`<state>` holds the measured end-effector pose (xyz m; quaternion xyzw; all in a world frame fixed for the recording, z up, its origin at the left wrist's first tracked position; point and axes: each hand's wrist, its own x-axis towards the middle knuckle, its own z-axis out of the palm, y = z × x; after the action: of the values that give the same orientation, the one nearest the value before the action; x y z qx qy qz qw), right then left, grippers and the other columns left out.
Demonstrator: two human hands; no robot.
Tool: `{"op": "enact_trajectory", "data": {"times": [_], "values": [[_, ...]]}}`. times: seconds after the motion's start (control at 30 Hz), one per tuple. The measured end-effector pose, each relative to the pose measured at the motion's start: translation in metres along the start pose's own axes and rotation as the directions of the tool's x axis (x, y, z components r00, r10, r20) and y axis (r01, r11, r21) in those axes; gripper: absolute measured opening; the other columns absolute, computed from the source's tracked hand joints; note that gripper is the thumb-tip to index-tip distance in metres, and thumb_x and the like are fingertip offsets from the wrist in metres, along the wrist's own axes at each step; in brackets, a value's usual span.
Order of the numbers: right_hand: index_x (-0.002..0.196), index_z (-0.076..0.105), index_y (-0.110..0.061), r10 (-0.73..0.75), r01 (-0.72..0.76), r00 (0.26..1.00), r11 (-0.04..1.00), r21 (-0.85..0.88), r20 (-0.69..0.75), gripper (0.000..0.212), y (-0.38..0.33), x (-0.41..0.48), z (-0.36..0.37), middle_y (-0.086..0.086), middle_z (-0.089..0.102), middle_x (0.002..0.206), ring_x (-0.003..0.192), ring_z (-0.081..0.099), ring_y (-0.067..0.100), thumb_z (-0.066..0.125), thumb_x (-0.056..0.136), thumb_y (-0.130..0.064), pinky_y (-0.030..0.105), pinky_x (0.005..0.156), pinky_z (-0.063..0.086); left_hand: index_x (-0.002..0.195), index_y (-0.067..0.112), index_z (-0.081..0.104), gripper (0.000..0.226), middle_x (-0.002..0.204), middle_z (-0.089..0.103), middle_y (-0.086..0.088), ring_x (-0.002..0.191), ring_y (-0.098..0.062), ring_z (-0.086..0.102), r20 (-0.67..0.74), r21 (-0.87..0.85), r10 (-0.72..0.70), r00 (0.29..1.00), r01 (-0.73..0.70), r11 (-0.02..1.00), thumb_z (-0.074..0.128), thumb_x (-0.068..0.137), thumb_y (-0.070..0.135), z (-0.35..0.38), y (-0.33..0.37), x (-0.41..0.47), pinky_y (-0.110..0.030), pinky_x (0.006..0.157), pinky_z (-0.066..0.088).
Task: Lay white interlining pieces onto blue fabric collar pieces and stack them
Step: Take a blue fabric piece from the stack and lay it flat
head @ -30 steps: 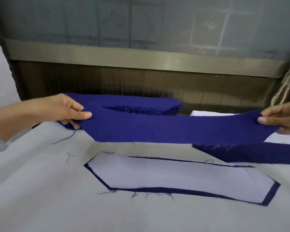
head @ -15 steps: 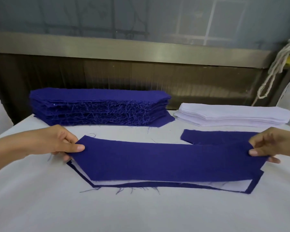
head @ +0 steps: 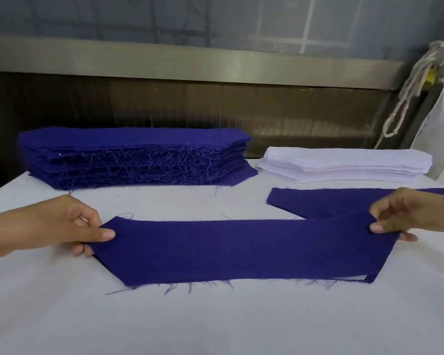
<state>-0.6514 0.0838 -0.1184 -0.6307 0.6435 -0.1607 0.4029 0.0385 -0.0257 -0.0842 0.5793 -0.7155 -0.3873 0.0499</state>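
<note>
Lowered since the earlier frame, the collar piece (head: 241, 248) now lies flat on the table (head: 215, 324).
Left hand (head: 62, 226) and right hand (head: 405, 213) each pinch one end of it. Behind it: blue stack (head: 133, 157), white stack (head: 344, 166), a second piece (head: 326, 201).

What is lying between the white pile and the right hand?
In the head view, a single blue piece lies flat on the table, between the white pile and the right hand.
</note>
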Motion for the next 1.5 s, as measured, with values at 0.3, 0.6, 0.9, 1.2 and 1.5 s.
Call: {"op": "enact_trajectory", "data": {"times": [0.3, 0.6, 0.9, 1.2, 1.5], "values": [[0.098, 0.066, -0.005, 0.037, -0.037, 0.999, 0.999, -0.034, -0.012, 0.038, 0.008, -0.001, 0.002, 0.011, 0.065, 0.075, 0.055, 0.057, 0.020, 0.080, 0.087, -0.038, 0.021, 0.053, 0.049, 0.069, 0.024, 0.075, 0.080, 0.073, 0.076, -0.007, 0.057, -0.007, 0.063, -0.038, 0.019, -0.014, 0.999, 0.015, 1.000, 0.075, 0.023, 0.089, 0.008, 0.013, -0.012, -0.020, 0.073, 0.046], [0.093, 0.070, -0.015, 0.122, -0.133, 0.989, 0.979, -0.157, -0.080, 0.046, -0.029, -0.021, 0.022, 0.012, 0.068, 0.072, 0.051, 0.057, 0.015, 0.089, 0.072, -0.052, 0.022, 0.049, 0.049, 0.061, 0.033, 0.071, 0.048, 0.063, 0.074, 0.001, 0.050, -0.001, 0.060, -0.137, 0.130, -0.044, 0.990, 0.062, 0.990, 0.069, 0.041, 0.077, 0.014, 0.022, -0.019, -0.021, 0.069, 0.046], [0.086, 0.077, -0.029, 0.277, -0.308, 0.947, 0.926, -0.217, -0.163, 0.061, -0.064, -0.039, 0.028, 0.005, 0.070, 0.067, 0.045, 0.053, 0.007, 0.088, 0.047, -0.074, 0.020, 0.044, 0.043, 0.059, 0.031, 0.069, 0.064, 0.060, 0.073, 0.003, 0.052, 0.000, 0.062, -0.173, 0.203, -0.051, 0.984, 0.086, 0.975, 0.065, 0.031, 0.089, 0.005, 0.021, -0.026, -0.022, 0.069, 0.045], [0.080, 0.077, -0.044, 0.355, -0.418, 0.897, 0.875, -0.243, -0.263, 0.070, -0.054, -0.044, 0.030, -0.006, 0.075, 0.069, 0.052, 0.062, 0.000, 0.082, 0.025, -0.087, 0.010, 0.056, 0.049, 0.067, 0.047, 0.069, 0.048, 0.065, 0.071, 0.015, 0.055, 0.005, 0.062, -0.218, 0.193, 0.027, 0.976, 0.016, 0.981, 0.065, 0.037, 0.084, 0.011, 0.027, -0.031, -0.018, 0.064, 0.043], [0.066, 0.075, -0.047, 0.312, -0.398, 0.898, 0.875, -0.274, -0.310, 0.027, -0.097, -0.051, 0.050, -0.015, 0.071, 0.061, 0.054, 0.063, -0.005, 0.090, 0.048, -0.061, 0.009, 0.050, 0.046, 0.072, 0.028, 0.071, 0.082, 0.062, 0.069, 0.019, 0.061, -0.003, 0.066, -0.262, 0.281, 0.020, 0.965, 0.056, 0.958, 0.061, 0.022, 0.091, 0.021, 0.032, -0.031, -0.025, 0.069, 0.057]]}}
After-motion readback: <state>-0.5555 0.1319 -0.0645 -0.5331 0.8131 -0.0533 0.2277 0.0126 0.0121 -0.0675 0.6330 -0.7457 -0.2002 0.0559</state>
